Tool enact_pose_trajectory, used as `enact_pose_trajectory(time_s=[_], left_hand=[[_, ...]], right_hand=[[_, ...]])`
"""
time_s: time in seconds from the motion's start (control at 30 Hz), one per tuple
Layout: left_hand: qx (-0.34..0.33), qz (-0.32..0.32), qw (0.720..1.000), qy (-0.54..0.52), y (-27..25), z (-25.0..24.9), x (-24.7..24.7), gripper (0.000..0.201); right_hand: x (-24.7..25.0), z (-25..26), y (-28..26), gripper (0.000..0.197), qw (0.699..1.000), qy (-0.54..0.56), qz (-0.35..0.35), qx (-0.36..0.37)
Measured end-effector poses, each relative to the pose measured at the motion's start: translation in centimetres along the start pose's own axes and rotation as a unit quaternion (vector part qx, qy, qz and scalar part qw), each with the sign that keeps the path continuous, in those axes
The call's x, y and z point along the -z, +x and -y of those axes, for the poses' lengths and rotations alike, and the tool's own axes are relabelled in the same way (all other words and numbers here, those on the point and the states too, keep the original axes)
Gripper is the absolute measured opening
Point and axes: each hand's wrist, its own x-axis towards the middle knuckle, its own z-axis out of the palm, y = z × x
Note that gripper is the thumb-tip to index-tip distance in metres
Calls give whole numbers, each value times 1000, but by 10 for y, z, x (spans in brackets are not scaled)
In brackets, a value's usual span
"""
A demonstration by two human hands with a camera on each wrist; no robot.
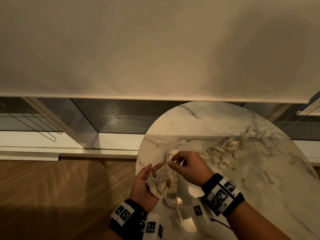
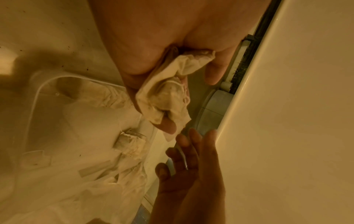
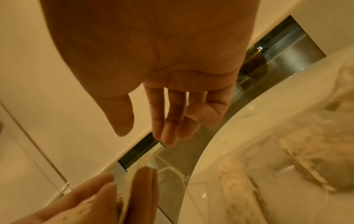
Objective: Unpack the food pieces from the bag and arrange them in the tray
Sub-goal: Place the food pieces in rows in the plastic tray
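The left hand (image 1: 145, 183) cradles a crumpled pouch (image 1: 160, 183) in its palm, thumb and fingers curled loosely round it, at the left edge of the tabletop (image 1: 199, 118). The right hand (image 1: 187, 168) hovers just beyond, fingers extended and relaxed, grasping nothing. It is above the left rim of the clear tray (image 1: 170, 201). The tray holds pale pieces (image 2: 132, 145). The bag (image 1: 223, 153) lies near the tabletop centre.

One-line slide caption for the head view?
Left hand cradles a crumpled pouch beside the tray; right hand hovers above.
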Motion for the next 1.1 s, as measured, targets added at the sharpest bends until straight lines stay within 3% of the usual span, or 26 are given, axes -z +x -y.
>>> enact_pose_trajectory(time_s=[0.4, 0.63, 0.8, 1.1], left_hand=[[6, 32, 999, 3, -4, 2, 2, 45], [2, 39, 999, 11, -5, 2, 6, 43], [3, 46, 998, 39, -9, 4, 1, 30], [-17, -20, 997, 74, -3, 6, 7, 30]], right_hand=[[-2, 3, -6, 8, 993, 75, 77, -51], [11, 2, -7, 7, 980, 177, 59, -71], [20, 3, -9, 4, 974, 212, 53, -67], [34, -3, -9, 4, 963, 264, -8, -61]])
